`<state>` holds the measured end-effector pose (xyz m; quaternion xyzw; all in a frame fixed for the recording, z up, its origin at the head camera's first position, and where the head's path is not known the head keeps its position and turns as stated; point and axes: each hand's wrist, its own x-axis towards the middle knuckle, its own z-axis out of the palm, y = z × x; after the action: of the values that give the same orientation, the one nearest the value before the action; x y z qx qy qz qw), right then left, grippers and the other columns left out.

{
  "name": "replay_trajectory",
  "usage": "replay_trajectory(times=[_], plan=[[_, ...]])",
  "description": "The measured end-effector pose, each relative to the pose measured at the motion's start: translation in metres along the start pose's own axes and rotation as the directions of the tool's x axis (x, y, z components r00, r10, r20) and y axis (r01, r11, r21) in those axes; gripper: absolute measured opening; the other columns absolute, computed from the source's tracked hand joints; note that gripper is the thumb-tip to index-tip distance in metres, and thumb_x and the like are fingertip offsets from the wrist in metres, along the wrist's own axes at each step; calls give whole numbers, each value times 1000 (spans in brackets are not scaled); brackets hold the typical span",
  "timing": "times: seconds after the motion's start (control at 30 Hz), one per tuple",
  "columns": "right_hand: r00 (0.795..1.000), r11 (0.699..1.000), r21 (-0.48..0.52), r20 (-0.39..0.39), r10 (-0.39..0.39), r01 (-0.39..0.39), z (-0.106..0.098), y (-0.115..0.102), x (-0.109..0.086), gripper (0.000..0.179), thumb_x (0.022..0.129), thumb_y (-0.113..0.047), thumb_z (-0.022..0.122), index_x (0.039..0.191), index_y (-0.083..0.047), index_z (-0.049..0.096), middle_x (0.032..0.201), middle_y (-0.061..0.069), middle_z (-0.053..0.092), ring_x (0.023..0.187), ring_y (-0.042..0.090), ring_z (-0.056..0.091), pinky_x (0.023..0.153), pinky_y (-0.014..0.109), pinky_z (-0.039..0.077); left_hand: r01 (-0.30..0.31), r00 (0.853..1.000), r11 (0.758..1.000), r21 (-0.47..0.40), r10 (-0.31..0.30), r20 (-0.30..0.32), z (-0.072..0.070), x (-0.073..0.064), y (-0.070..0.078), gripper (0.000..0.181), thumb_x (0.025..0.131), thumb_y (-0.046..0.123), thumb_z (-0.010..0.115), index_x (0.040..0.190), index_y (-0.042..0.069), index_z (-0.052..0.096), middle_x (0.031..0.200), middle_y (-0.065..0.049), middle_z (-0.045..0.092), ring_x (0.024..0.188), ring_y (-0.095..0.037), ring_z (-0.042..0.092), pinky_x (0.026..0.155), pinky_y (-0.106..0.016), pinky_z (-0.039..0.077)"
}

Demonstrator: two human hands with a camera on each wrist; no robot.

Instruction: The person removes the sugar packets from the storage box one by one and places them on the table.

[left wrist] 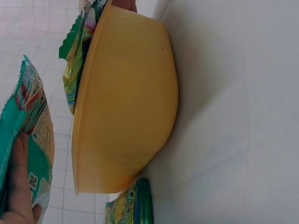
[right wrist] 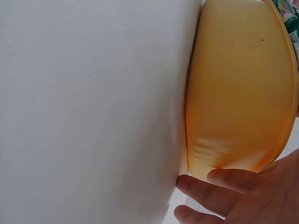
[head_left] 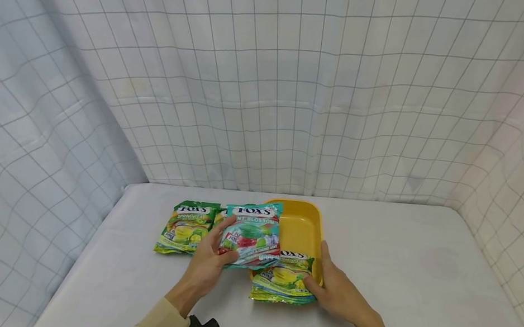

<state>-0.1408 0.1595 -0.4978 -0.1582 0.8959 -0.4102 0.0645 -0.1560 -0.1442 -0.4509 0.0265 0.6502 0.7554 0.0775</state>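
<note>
My left hand (head_left: 207,264) holds a teal FOX'S candy bag (head_left: 253,236), thumb in front and fingers at its left edge. That bag hangs over the left side of a yellow basin (head_left: 302,227); the left wrist view shows fingers against its back (left wrist: 39,163). My right hand (head_left: 344,295) is at the basin's front right corner, thumb over the rim by a yellow-green FOX'S bag (head_left: 280,288) and fingers along the outer wall. In the right wrist view those fingers (right wrist: 210,193) are spread beside the basin wall (right wrist: 238,93). More bags seem stacked under the yellow-green one, partly hidden.
Left of the basin, another yellow-green candy bag (head_left: 187,228) lies on the white table (head_left: 401,252). One more bag (head_left: 220,215) shows partly behind the teal one. White gridded cloth (head_left: 301,107) walls in the table at the back and sides.
</note>
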Motion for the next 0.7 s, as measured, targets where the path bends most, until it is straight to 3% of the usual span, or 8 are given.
replay_trajectory(times=[0.27, 0.7], plan=[[1000, 1000, 2, 1, -12, 12, -1, 0, 0, 93, 104, -33, 61, 161, 3, -3, 159, 30, 29, 139, 36, 42, 113, 57, 35, -15, 1000, 1000, -2, 15, -17, -15, -13, -1, 82, 92, -22, 52, 160, 19, 32, 165, -9, 27, 143, -34, 38, 100, -29, 50], [1000, 1000, 12, 5, -23, 23, -2, -2, -1, 92, 104, -32, 60, 161, 4, -3, 156, 31, 34, 127, 31, 50, 110, 56, 38, 7, 1000, 989, -151, -11, -24, -41, -36, -10, 87, 88, -28, 47, 162, 13, 27, 164, -12, 24, 142, -33, 38, 101, -35, 50]])
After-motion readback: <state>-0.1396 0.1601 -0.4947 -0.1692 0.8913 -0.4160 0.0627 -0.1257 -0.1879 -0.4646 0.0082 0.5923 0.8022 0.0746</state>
